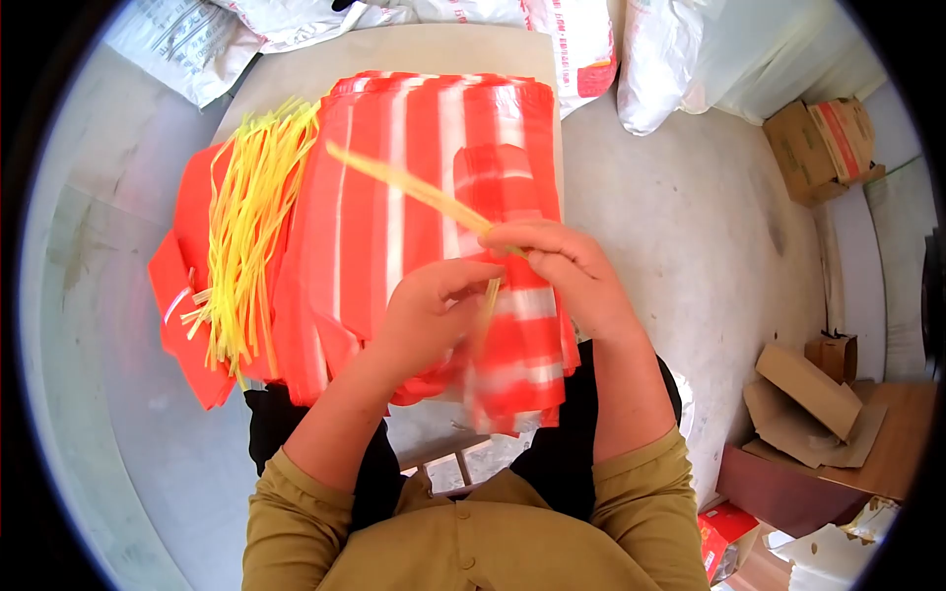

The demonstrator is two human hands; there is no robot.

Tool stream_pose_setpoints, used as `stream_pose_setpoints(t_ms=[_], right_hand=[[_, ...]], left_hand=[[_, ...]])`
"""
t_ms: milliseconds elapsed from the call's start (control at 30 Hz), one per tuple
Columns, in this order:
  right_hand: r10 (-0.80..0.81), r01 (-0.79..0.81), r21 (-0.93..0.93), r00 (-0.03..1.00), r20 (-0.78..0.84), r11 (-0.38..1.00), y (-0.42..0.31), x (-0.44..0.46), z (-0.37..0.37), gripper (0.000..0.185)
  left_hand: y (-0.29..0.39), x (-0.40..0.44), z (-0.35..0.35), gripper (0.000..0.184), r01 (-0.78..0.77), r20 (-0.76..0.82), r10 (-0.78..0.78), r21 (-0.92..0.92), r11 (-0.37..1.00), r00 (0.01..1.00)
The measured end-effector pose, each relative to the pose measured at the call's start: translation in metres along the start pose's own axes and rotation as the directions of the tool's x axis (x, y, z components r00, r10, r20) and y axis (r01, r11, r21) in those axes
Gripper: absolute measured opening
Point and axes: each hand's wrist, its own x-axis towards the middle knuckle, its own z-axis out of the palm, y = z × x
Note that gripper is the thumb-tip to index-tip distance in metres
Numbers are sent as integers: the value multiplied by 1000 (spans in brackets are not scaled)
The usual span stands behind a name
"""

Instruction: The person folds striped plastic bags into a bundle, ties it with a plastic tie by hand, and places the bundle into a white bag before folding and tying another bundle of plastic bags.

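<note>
A stack of red plastic sheets with white stripes (367, 207), possibly bags, lies before me. On it, toward the right, is a narrower folded striped bundle (498, 172), partly hidden by my hands and blurred at its lower end. My right hand (567, 266) pinches a yellow strip (399, 180) between thumb and fingers, its long end pointing up and left. Over the bundle, my left hand (429, 315) has its fingers closed at another hanging part of yellow strip, blurred by motion. Many loose yellow strips (258, 217) lie in a bunch on the stack's left side.
The stack rests on a pale board (434, 44) across my lap. White printed sacks (182, 44) line the far side. At right stand a cardboard box (818, 148), an opened carton (813, 409) and a red box (724, 542) on the floor (690, 236).
</note>
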Motion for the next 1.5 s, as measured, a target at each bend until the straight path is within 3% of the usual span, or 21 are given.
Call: stream_pose_setpoints(t_ms=[100,200,300,433,500,600,700,800,900,933,1033,1133,1233,1333,1433,1500], right_hand=[[-34,39,-192,999,33,981,0,4,6,36],[-59,63,-345,998,22,936,-2,5,12,41],[-104,101,-445,994,19,890,-2,5,16,43],[-46,38,-440,999,-6,897,-2,3,19,36],[-98,79,-461,995,-18,884,6,3,19,33],[-145,123,-508,989,-3,852,5,4,17,26],[-117,115,-516,993,29,849,-8,5,20,19],[-49,64,-468,998,44,881,-9,3,21,16],[-10,20,-478,1000,23,878,-12,2,25,16],[-3,8,-492,1000,11,870,-14,1,27,16],[196,-239,-284,965,-173,929,-21,-3,31,15],[214,-266,-507,964,-159,820,-18,-10,19,17],[-6,23,-679,1000,28,734,-9,-13,12,20],[-278,224,-684,960,31,694,1,-9,20,21],[-364,273,-745,930,44,609,3,-8,23,20],[-331,234,-760,943,27,606,1,-8,23,18]], left_hand=[[-1,1,-2,31,-26,-13,27,102,994,1000],[-10,3,-1,26,-10,-75,2,-98,995,997],[-11,3,-2,20,-17,-117,-1,-151,988,993],[-15,4,0,35,-81,-105,60,-213,974,993],[-10,2,3,46,-127,-118,100,-253,959,988],[-12,1,4,53,-78,-111,52,-243,967,992],[-8,1,6,43,-137,-150,109,-186,973,983],[3,3,6,30,36,-93,-56,-202,979,994],[-6,3,0,17,99,-95,-92,76,992,991],[-7,2,0,14,116,-101,-112,35,993,989],[-6,2,4,11,139,-120,-149,-88,986,981],[-2,2,5,11,138,-138,-166,-193,972,977],[-2,4,3,11,169,-121,-207,-267,949,971],[-5,5,4,11,161,-98,-202,-318,934,975],[-3,5,5,10,152,-101,-179,-234,960,979],[-4,5,5,9,112,-114,-130,-150,982,985]])
